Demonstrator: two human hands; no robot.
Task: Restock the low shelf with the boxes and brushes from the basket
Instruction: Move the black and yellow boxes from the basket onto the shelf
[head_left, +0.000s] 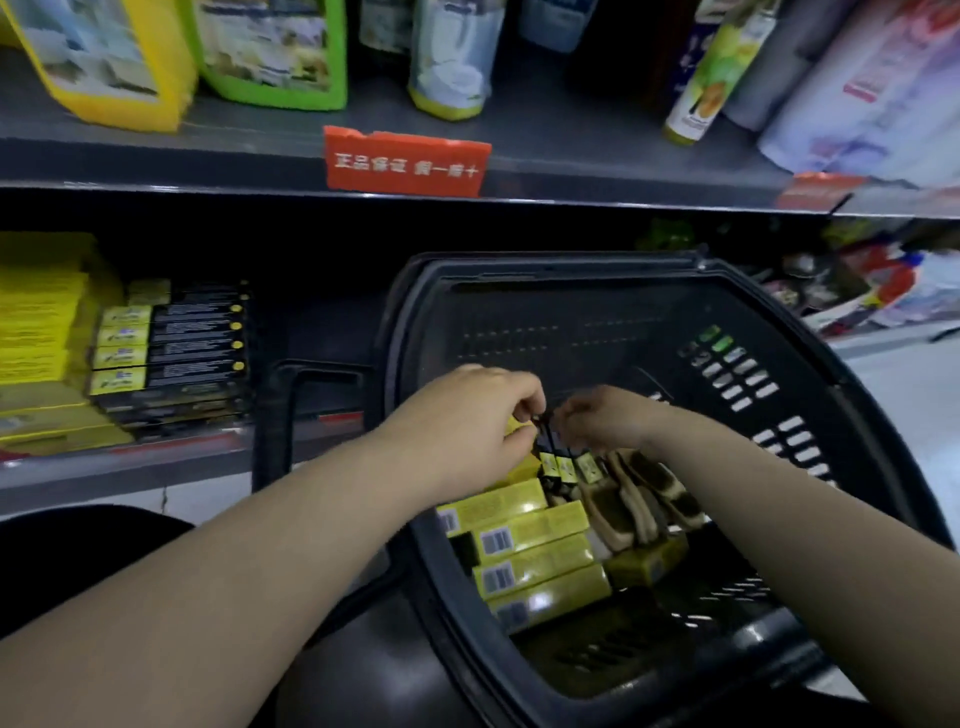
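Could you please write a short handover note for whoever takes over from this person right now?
Left hand: its grip pinches the brush cords inside the basket.
Right hand: fingers curled at the same cords; too blurred to tell whether it holds them.
Things: the brushes lie bunched in the basket, with several yellow boxes beside them.
Done: stacked boxes sit on the low shelf, left of the basket.
Left: lift out the brushes, then the yellow boxes, and shelve them.
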